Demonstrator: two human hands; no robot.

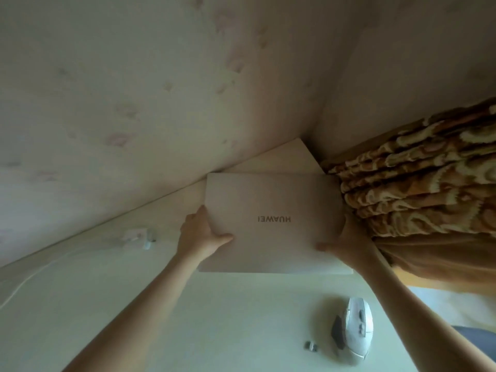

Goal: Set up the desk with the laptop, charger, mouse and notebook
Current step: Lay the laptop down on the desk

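A closed pale laptop (pixel 271 200) with a dark logo on its lid is held over the back right part of the white desk (pixel 107 304). My left hand (pixel 200 236) grips its left edge, thumb on the lid. My right hand (pixel 346 244) grips its right edge the same way. A white mouse (pixel 358 327) lies on the desk near the front right, with a small USB dongle (pixel 310 346) just left of it. A white charger (pixel 139 237) with its cable (pixel 35 272) lies at the back left by the wall. No notebook is in view.
The desk sits in a corner between two pale walls (pixel 134 89). A brown and cream patterned curtain (pixel 429 189) hangs close beside the laptop's right edge. A bright floor strip (pixel 456 304) shows past the desk's right side.
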